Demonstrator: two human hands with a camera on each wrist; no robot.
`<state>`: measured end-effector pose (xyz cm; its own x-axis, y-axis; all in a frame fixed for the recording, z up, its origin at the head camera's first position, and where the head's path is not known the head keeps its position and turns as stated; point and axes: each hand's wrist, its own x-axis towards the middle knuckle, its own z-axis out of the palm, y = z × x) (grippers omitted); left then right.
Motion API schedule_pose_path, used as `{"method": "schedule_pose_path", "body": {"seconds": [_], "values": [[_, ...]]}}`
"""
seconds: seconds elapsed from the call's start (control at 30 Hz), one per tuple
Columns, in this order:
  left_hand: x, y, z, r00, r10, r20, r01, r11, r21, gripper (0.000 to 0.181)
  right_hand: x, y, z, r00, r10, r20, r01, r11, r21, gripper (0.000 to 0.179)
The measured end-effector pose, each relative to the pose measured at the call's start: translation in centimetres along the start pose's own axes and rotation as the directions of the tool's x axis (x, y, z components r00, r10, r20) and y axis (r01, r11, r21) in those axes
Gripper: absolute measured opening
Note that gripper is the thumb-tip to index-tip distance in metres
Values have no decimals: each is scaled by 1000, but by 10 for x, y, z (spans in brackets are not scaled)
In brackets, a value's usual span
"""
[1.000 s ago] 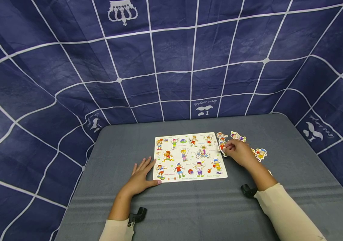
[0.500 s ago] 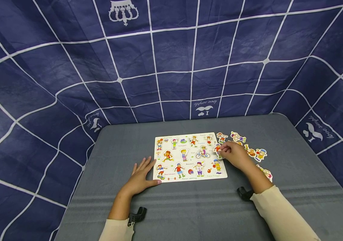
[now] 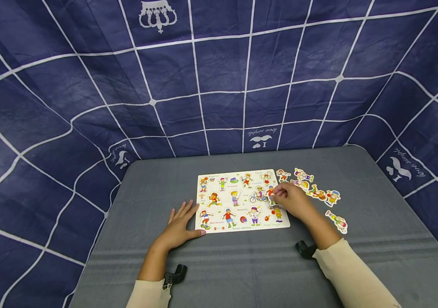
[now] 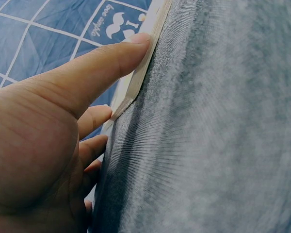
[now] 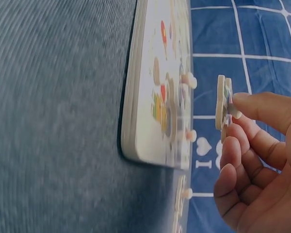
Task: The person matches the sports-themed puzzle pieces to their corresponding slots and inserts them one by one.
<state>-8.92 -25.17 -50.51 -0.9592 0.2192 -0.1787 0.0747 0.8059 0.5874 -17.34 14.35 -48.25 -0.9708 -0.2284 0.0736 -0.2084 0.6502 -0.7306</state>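
A white wooden puzzle board [image 3: 222, 222] with printed sports figures lies on the table. My left hand [image 3: 179, 226] rests at its left edge, fingers spread, and in the left wrist view the thumb [image 4: 136, 46] touches the board's edge. Above the right part of the board, my right hand [image 3: 293, 199] pinches a puzzle piece [image 3: 270, 192] showing a figure in red with a blue cap. In the right wrist view that puzzle piece [image 5: 221, 102] hangs upright, apart from the board [image 5: 140, 141], with thumb and index finger on its small peg.
Several loose puzzle pieces [image 3: 317, 193] lie right of the board, with one piece [image 3: 337, 221] nearer the right forearm. Small pegs [image 5: 188, 80] stick up by the board. Blue gridded cloth [image 3: 222, 77] hangs behind the grey table [image 3: 242, 265].
My right hand has carried the puzzle piece left, from beside the board to over its right side. The left hand has stayed in place.
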Motion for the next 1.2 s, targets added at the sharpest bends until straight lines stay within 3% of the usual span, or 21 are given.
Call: {"method": "schedule_pose_path", "body": {"seconds": [0.47,1.2], "values": [[0,0,0,1000,0,-4,0,1000,-1,99,0,-15,15,999,-29,30,27,998,61,9],[0,-1,1,1000,-3,-4,3,1000,3,100,1,-38,39,994,-81,80,76,995,58,10]]}}
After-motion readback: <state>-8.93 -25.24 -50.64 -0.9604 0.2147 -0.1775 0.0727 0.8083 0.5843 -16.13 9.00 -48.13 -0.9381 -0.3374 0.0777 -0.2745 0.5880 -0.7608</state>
